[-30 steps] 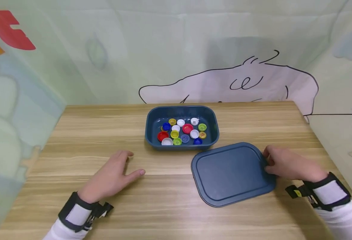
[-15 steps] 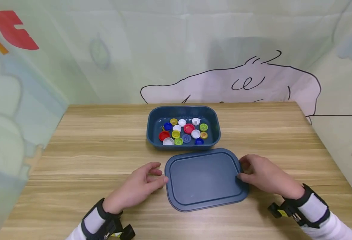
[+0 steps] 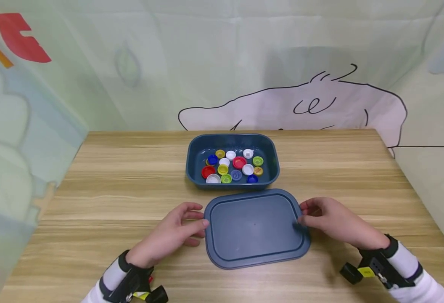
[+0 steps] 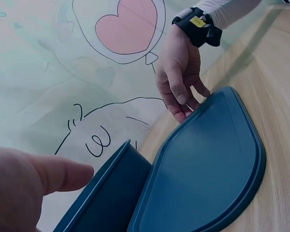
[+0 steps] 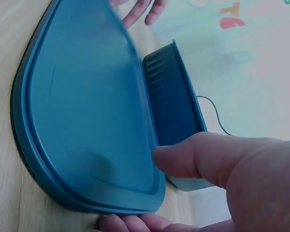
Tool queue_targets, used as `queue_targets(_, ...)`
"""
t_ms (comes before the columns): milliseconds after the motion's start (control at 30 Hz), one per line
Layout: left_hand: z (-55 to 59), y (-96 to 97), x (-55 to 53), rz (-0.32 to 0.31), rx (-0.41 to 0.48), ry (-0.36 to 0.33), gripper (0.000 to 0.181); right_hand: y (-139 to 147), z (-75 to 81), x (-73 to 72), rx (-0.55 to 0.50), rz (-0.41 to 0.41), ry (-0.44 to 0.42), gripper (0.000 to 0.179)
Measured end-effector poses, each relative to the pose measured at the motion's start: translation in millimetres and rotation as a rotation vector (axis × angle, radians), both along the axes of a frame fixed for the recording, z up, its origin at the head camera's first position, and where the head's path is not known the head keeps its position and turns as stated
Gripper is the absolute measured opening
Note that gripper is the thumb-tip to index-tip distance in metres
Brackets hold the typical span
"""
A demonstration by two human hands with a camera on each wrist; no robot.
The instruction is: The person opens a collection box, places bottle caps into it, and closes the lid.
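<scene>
A dark blue rectangular lid (image 3: 256, 229) lies slightly turned on the wooden table. My right hand (image 3: 335, 219) pinches its right edge; in the right wrist view the thumb (image 5: 183, 157) comes over the lid while the fingertips (image 5: 128, 223) are at its edge. At the left edge is my left hand (image 3: 170, 233), fingers relaxed and spread, thumb tip right at the rim. Just behind the lid stands a matching blue box (image 3: 232, 186), uncovered. Inside it lie several plastic bottle caps, among them a red cap (image 3: 239, 163) and a green cap (image 3: 257, 161).
The wooden table (image 3: 112, 181) ends at the back against a printed cloth (image 3: 207, 63) with cartoon drawings. More of this cloth hangs along the left and right sides. Each wrist wears a strapped camera, like the black one (image 3: 350, 272) on the right.
The lid has slid left with my right hand and now lies in front of the box. My left hand has moved right, up to the lid's left edge. The caps stay put.
</scene>
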State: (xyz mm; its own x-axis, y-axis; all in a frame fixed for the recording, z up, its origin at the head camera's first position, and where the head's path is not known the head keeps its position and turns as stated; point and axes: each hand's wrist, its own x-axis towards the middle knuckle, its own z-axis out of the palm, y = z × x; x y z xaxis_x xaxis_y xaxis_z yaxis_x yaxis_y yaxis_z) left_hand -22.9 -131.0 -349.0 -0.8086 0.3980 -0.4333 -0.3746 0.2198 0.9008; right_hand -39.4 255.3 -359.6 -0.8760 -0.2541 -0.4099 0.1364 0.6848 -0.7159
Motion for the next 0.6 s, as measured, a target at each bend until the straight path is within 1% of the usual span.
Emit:
queue_targets(100,-1.2,-0.4,0.4,0.004,0.000,-0.008,0.068,2,0.5,1.9,-0.048,-0.027,-0.030,0.052)
queue_targets(267,-2.3,-1.9,1.1,0.003,0.007,-0.055,0.070,2,0.8,3.8,-0.136,-0.089,-0.089,0.053)
queue_targets(367,-3.3,-3.5,1.0,0.002,0.005,-0.063,0.073,2,2.4,5.7,-0.198,-0.083,-0.119,0.060)
queue_targets(467,-4.3,-6.7,0.4,-0.005,0.001,-0.032,0.068,0,6.9,7.6,-0.257,-0.045,-0.122,0.061)
queue_targets(500,-4.7,-8.3,0.2,-0.007,0.004,-0.019,0.065,0,8.9,8.2,-0.276,-0.029,-0.115,0.059)
queue_targets(600,-4.6,-13.0,-0.7,0.003,0.020,0.030,0.053,-3,17.5,9.8,-0.309,-0.014,-0.086,0.052)
